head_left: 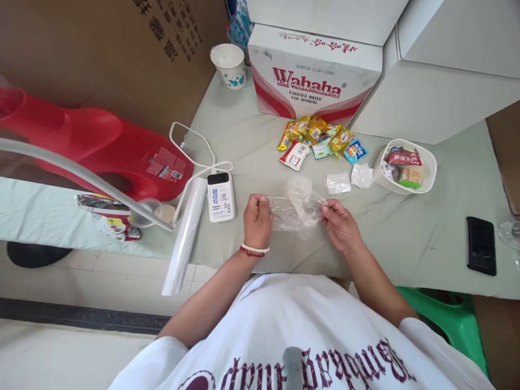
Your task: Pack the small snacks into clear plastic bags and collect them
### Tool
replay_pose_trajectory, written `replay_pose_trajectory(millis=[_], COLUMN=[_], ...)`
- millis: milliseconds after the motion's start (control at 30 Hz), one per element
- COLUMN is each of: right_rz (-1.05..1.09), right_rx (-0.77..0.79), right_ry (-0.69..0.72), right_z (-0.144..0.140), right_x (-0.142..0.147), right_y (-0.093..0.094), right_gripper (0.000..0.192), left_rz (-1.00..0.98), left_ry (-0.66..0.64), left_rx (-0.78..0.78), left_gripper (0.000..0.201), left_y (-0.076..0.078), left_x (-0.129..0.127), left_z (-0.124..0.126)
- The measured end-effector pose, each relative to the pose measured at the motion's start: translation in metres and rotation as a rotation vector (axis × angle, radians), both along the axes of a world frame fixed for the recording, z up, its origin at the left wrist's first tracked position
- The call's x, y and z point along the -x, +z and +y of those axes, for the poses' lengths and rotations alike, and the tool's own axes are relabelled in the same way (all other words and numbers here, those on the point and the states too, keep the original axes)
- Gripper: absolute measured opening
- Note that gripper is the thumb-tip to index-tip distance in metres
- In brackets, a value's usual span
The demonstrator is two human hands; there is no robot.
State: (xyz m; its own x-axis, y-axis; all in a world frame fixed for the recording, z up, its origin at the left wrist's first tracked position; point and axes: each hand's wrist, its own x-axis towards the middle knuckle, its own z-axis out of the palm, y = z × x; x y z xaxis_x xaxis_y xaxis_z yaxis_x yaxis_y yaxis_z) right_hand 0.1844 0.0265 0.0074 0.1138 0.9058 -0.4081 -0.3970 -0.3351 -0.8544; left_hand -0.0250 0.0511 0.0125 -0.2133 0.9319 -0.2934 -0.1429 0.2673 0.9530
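Observation:
Between my two hands a clear plastic bag [290,214] is stretched sideways over the near part of the table. My left hand [258,216] pinches its left edge, thumb on top. At the opposite edge, the fingertips of my right hand [340,223] are closed on the same bag. A whitish crumpled patch [299,189] shows at the bag's top middle; I cannot tell whether it is part of the bag. Just beyond lie a folded white packet [338,183] and a crumpled white piece [362,175]. Several wrapped snacks [317,132] are heaped farther back.
A white tub [429,172] with packets stands at the right, near a black phone [481,245]. Left of my hands are a power bank [221,199] with a cable and a clear plastic roll [184,238]. A Wahaha box [312,81] and a paper cup [231,67] stand behind.

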Motion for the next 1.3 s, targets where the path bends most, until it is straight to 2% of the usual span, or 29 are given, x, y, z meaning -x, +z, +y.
replay_pose_trajectory(millis=[133,233,300,400,433,467,600,667,767,867,933,1033,1100,1167,1233,1300], right_rz=[0.027,-0.068,-0.207,-0.312,-0.316,-0.307,-0.160,-0.148,-0.327,-0.436,-0.411,-0.365,-0.342,-0.321,-0.313,-0.302], right_rx=[-0.056,-0.048,-0.048,-0.014,-0.013,-0.028,-0.115,-0.076,-0.002,0.015,0.008,-0.002,0.008,0.060,0.141,0.202], right_ry=[-0.101,-0.145,-0.164,-0.119,-0.099,-0.089,-0.103,-0.097,-0.129,-0.101,-0.047,-0.014,-0.026,-0.036,-0.010,0.061], right_z=[-0.012,-0.016,-0.016,-0.011,-0.008,-0.005,0.006,0.009,0.010,0.010,0.011,0.017,0.021,0.021,0.017,0.009], right_x=[-0.032,-0.045,-0.050,-0.053,-0.053,-0.052,-0.045,-0.041,-0.038,-0.035,-0.032,-0.027,-0.027,-0.033,-0.045,-0.060], right_y=[0.007,0.004,0.000,-0.005,-0.005,-0.004,-0.003,-0.008,-0.021,-0.030,-0.030,-0.025,-0.021,-0.017,-0.012,-0.005], right_gripper=[0.036,0.040,0.041,0.041,0.041,0.040,0.043,0.045,0.045,0.043,0.042,0.042,0.044,0.047,0.049,0.049], left_rz=[-0.114,-0.150,-0.184,-0.198,-0.200,-0.209,-0.247,-0.155,0.217,0.630,0.772,0.864,0.864,0.773,0.574,0.295], left_ry=[0.096,0.050,-0.086,-0.441,-0.514,-0.533,-0.337,-0.289,-0.233,-0.198,-0.214,-0.284,-0.348,-0.380,-0.353,-0.283], left_rx=[0.024,0.100,0.205,0.407,0.438,0.441,0.354,0.313,0.173,-0.022,-0.109,-0.096,-0.042,-0.024,-0.033,-0.007], left_gripper=[0.045,0.048,0.052,0.057,0.057,0.057,0.059,0.062,0.048,0.036,0.036,0.039,0.025,0.014,0.014,0.013], left_y=[0.007,0.012,0.015,0.018,0.018,0.018,0.007,-0.002,-0.014,-0.015,-0.013,-0.014,-0.017,-0.020,-0.019,-0.014], left_x=[0.010,0.017,0.021,0.025,0.025,0.025,0.022,0.024,0.033,0.041,0.039,0.024,0.013,0.006,0.004,0.006], left_z=[-0.007,-0.013,-0.017,-0.020,-0.021,-0.021,-0.021,-0.024,-0.032,-0.033,-0.025,-0.002,0.014,0.027,0.033,0.037])
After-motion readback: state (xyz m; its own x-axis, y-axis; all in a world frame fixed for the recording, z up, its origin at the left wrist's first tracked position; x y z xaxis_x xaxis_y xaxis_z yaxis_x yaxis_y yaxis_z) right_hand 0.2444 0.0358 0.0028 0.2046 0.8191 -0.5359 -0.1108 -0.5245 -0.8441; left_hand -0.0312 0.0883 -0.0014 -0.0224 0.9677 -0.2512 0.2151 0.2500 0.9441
